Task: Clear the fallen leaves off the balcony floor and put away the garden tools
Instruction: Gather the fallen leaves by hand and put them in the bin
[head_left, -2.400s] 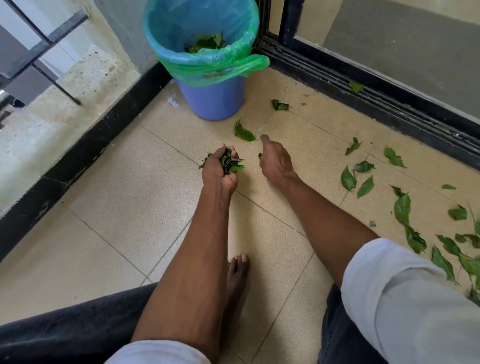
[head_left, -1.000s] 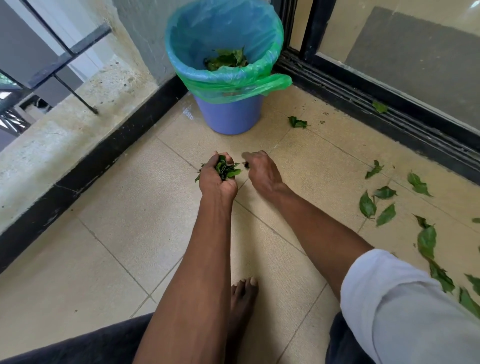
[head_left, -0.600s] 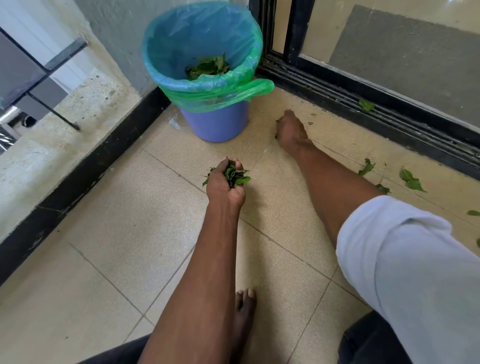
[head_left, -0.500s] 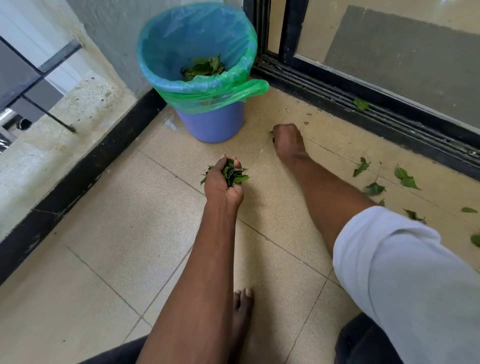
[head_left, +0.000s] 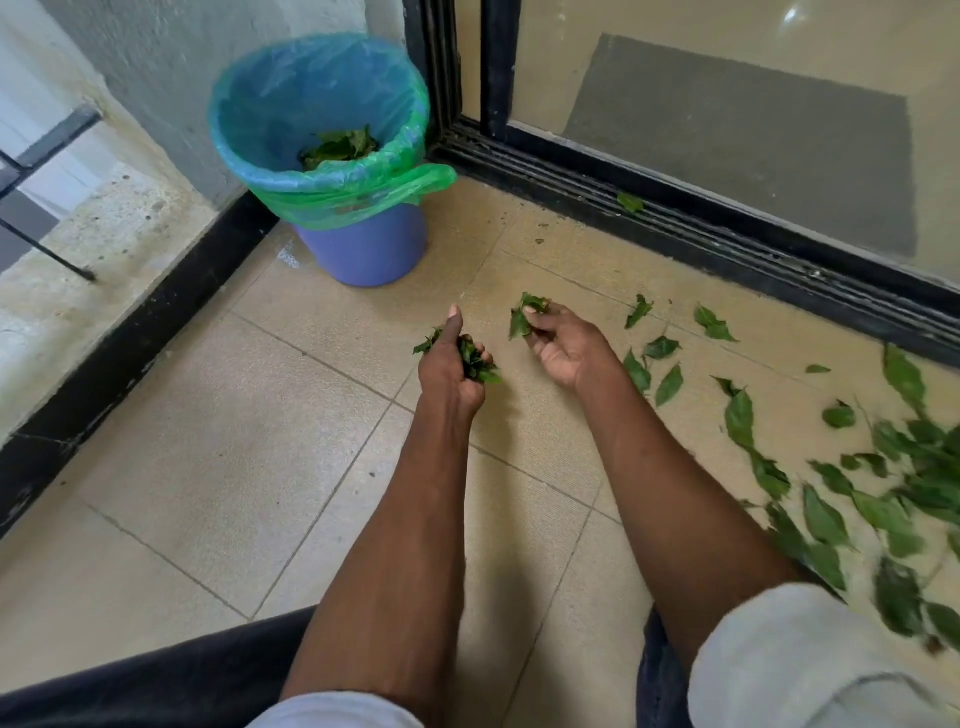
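Near the bin (head_left: 358, 244), the right hand (head_left: 563, 345) now lifts back pinching a fresh leaf (head_left: 522, 317) toward the left hand (head_left: 452, 364), fist clutching its bunch (head_left: 475, 361); plenty remain scattered at right.

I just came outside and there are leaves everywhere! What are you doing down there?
A person is picking fallen leaves off the balcony floor by hand. The left hand grips a bunch of leaves, and the right hand pinches a leaf just lifted. The bin in the corner, lined with a bag, already has some leaves inside. Many more leaves lie scattered on the right, and one sits in the door track.
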